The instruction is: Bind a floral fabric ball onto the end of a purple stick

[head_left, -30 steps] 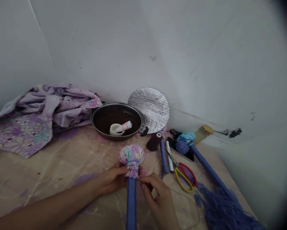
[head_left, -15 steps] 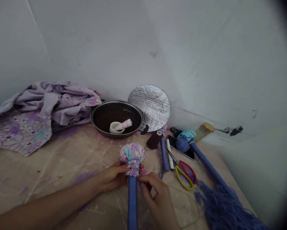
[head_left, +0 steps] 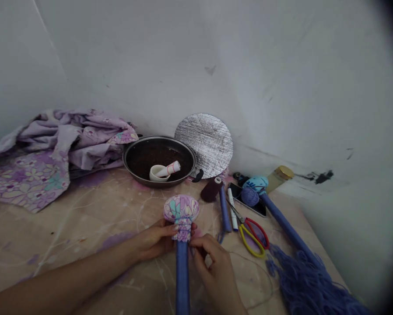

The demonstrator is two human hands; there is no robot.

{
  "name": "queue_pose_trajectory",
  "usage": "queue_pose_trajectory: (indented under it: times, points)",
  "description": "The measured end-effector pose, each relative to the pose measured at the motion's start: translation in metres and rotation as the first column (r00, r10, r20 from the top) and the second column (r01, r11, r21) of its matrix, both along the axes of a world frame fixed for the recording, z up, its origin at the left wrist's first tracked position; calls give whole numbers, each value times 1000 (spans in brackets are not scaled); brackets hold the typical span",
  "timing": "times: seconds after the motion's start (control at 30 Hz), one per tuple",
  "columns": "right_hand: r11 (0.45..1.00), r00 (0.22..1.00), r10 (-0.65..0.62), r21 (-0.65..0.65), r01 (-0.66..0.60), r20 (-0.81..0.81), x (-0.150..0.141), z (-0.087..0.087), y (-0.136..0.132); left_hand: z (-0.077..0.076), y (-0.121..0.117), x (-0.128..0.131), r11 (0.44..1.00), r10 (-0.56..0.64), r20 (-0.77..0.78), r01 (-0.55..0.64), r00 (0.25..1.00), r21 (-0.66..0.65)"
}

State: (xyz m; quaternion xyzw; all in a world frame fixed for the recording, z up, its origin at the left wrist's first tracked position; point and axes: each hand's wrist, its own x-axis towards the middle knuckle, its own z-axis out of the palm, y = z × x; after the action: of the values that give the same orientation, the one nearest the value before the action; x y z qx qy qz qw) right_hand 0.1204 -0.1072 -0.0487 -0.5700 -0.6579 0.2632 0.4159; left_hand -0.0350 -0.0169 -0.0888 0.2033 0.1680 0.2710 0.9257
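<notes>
A blue stick (head_left: pixel 182 280) stands up from the bottom edge, topped by a round ball wrapped in purple floral fabric (head_left: pixel 181 209). The fabric is gathered into a neck just under the ball. My left hand (head_left: pixel 155 240) closes round that neck from the left. My right hand (head_left: pixel 212 269) sits on the right of the stick, its fingers pinched together at the neck; a thin thread (head_left: pixel 249 262) trails from it across the table.
Behind lie a dark pan (head_left: pixel 159 160) holding a white cup and tube, a silver disc (head_left: pixel 204 146), and crumpled floral cloth (head_left: pixel 48 153). To the right are a dark thread spool (head_left: pixel 211 190), a marker, red-and-yellow scissors (head_left: pixel 253 238), a phone, a second blue stick (head_left: pixel 283 227) and blue yarn (head_left: pixel 310 284).
My right hand has crept slightly up and in toward the gathered neck. The view has shifted a little; the left hand keeps its hold.
</notes>
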Motion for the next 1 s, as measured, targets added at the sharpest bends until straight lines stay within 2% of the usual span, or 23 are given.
queue_pose_trajectory:
  times: [0.47,0.67,0.87,1.0]
  points:
    - [1000,998,-29,7,29,-48,3,-5,1,-4,-1,4,993,71,-26,-69,997,91]
    - [998,998,-60,-30,60,22,3,-8,3,-6,-4,5,982,106,-1,-104,994,155]
    - [996,990,-30,-82,41,136,1,-8,1,-1,-4,6,975,44,-14,-40,999,216]
    - [998,985,-46,-40,53,169,1,-8,0,-1,-3,8,970,40,7,-40,999,242]
